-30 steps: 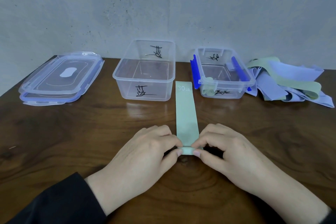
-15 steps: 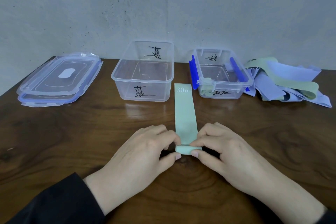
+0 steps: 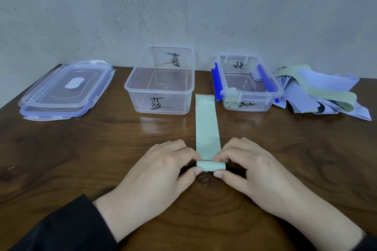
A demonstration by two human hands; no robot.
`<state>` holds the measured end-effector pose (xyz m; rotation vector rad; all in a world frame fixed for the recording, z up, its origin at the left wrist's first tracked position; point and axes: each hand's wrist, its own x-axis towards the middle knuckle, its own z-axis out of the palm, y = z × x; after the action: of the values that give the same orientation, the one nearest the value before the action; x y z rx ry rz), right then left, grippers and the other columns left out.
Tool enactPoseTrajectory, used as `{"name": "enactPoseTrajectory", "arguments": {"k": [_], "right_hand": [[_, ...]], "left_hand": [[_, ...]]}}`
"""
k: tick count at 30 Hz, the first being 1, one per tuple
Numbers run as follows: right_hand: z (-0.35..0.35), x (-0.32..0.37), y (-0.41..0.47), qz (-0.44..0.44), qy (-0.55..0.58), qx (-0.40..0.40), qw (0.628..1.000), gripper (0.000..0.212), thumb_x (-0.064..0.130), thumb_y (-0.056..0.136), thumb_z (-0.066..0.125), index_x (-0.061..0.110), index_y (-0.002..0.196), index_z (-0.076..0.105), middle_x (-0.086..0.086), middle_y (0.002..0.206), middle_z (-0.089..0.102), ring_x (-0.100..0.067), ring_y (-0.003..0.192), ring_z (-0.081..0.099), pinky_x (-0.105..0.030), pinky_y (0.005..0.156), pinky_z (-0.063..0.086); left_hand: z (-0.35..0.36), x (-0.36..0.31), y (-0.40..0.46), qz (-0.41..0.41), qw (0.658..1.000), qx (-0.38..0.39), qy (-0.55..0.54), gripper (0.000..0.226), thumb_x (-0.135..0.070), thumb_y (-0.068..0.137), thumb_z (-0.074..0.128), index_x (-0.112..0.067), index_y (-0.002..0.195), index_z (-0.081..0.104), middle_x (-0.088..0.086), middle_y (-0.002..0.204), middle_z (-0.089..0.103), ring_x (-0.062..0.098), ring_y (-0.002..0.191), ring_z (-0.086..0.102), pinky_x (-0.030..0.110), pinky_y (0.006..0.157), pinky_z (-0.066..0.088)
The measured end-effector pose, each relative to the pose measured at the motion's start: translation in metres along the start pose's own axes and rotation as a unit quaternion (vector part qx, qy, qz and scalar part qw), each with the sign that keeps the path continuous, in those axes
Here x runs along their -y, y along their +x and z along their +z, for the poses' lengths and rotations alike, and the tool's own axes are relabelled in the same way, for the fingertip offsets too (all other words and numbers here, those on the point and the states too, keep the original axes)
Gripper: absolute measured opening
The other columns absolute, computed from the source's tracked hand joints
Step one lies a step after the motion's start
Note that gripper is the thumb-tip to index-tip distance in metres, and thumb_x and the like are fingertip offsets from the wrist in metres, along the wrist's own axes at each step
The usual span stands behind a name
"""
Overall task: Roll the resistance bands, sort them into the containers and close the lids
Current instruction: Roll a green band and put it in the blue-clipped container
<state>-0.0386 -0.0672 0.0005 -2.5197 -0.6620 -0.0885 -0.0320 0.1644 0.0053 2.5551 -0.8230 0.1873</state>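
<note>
The rolled end of the green band (image 3: 208, 128) is pinched by the left hand (image 3: 161, 171) and right hand (image 3: 257, 171). Its flat end is laid toward 12 o'clock, between the two boxes; bare table (image 3: 81, 159) is seen at 9 and 3 o'clock.

bare table (image 3: 81, 159) lies open left and right; two containers (image 3: 161, 91) block the back.

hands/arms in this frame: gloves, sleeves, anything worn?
Both hands are bare: no gloves, rings or watch visible on the left hand or the right hand. The left forearm wears a black long sleeve ending short of the wrist; only a dark cuff edge shows on the right.
</note>
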Motion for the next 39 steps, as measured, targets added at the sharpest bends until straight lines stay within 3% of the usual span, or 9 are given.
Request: {"name": "enactPoseTrajectory", "arguments": {"k": [4,9,13,17,23,26,31,35,39], "right_hand": [[-0.0006,-0.0003,-0.0002,-0.001,0.000,0.007,1.000,0.019,0.051,0.090,0.056,0.040,0.102,0.067,0.023,0.099,0.055,-0.006,0.098,0.052,-0.025,0.082,0.047],[-0.0007,0.0004,0.0001,-0.002,-0.007,0.011,1.000,0.027,0.055,0.091,0.051,0.041,0.107,0.068,0.025,0.099,0.053,-0.004,0.099,0.051,-0.026,0.081,0.049],[-0.0019,0.0012,-0.0007,0.004,-0.002,0.008,1.000,0.027,0.055,0.090,0.055,0.042,0.111,0.065,0.026,0.098,0.052,-0.004,0.100,0.051,-0.023,0.082,0.047],[-0.0009,0.0017,-0.0002,0.006,-0.001,0.005,1.000,0.014,0.050,0.087,0.064,0.044,0.099,0.061,0.025,0.097,0.052,-0.006,0.100,0.051,-0.024,0.081,0.047],[-0.0017,0.0012,-0.0007,0.002,-0.006,0.012,1.000,0.019,0.053,0.091,0.054,0.042,0.102,0.065,0.024,0.099,0.054,-0.004,0.099,0.051,-0.024,0.080,0.047],[-0.0012,0.0011,-0.0003,0.005,-0.003,0.010,1.000,0.023,0.054,0.092,0.052,0.042,0.105,0.066,0.024,0.098,0.054,-0.004,0.098,0.051,-0.024,0.081,0.046],[-0.0010,0.0017,-0.0002,0.006,-0.003,0.007,1.000,0.023,0.054,0.092,0.053,0.042,0.106,0.067,0.024,0.097,0.053,-0.004,0.098,0.050,-0.023,0.080,0.046],[-0.0007,0.0013,-0.0003,0.013,0.003,0.004,1.000,0.014,0.052,0.086,0.063,0.045,0.098,0.060,0.025,0.096,0.052,-0.006,0.099,0.050,-0.021,0.079,0.044],[0.0002,0.0008,0.0004,0.011,0.008,0.002,1.000,0.016,0.053,0.088,0.057,0.041,0.098,0.064,0.023,0.095,0.054,-0.007,0.097,0.051,-0.024,0.080,0.046]], "left_hand": [[-0.0007,-0.0003,-0.0007,0.001,1.000,0.012,0.002,0.030,-0.059,0.083,0.050,-0.042,0.107,0.057,-0.021,0.081,0.045,0.004,0.079,0.048,0.020,0.073,0.045],[-0.0012,-0.0007,0.0008,0.006,1.000,0.011,0.004,0.018,-0.052,0.087,0.053,-0.042,0.101,0.060,-0.020,0.076,0.041,0.005,0.076,0.048,0.023,0.073,0.046],[-0.0011,-0.0004,0.0001,0.003,1.000,0.005,0.000,0.022,-0.051,0.089,0.048,-0.040,0.102,0.063,-0.019,0.076,0.042,0.005,0.075,0.048,0.024,0.070,0.046],[-0.0004,-0.0009,-0.0001,0.007,1.000,0.001,0.009,0.023,-0.050,0.092,0.045,-0.039,0.103,0.062,-0.021,0.076,0.039,0.006,0.075,0.047,0.026,0.069,0.047],[0.0008,-0.0010,-0.0007,0.006,1.000,-0.008,0.010,0.035,-0.054,0.093,0.038,-0.037,0.107,0.065,-0.021,0.077,0.042,0.004,0.075,0.049,0.026,0.071,0.049],[0.0000,-0.0006,-0.0010,0.007,1.000,-0.005,0.006,0.034,-0.058,0.087,0.043,-0.039,0.107,0.063,-0.021,0.078,0.044,0.004,0.074,0.049,0.024,0.070,0.049],[0.0004,0.0006,0.0006,0.014,1.000,-0.008,0.008,0.017,-0.044,0.089,0.060,-0.037,0.103,0.066,-0.020,0.077,0.045,0.005,0.072,0.049,0.026,0.066,0.049],[0.0013,0.0014,0.0004,0.012,1.000,-0.010,0.002,0.025,-0.048,0.091,0.048,-0.038,0.105,0.066,-0.020,0.079,0.044,0.005,0.074,0.049,0.025,0.068,0.048],[0.0018,0.0002,0.0006,0.009,1.000,-0.014,0.003,0.033,-0.053,0.092,0.040,-0.038,0.107,0.065,-0.022,0.079,0.045,0.004,0.074,0.049,0.025,0.068,0.048]]}}
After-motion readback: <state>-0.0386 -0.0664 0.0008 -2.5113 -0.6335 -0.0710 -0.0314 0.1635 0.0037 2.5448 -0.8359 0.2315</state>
